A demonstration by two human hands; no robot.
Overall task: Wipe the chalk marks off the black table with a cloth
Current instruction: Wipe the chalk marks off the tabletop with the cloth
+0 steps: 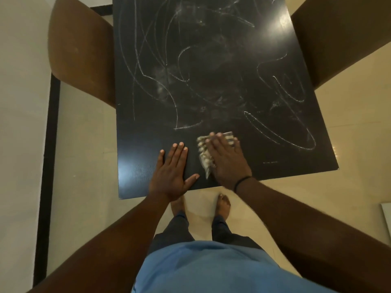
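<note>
Right hand (227,159) flat on cloth (204,159), grip open, left hand (172,168) flat on table (211,60)

We look down on a pale cream tiled floor (349,187). A brown curved chair (80,56) stands to the left, and another brown seat (338,34) to the right. Along the left runs a light wall (19,102) with a dark strip (48,166) at its foot. Warm indoor light falls over everything.
</note>
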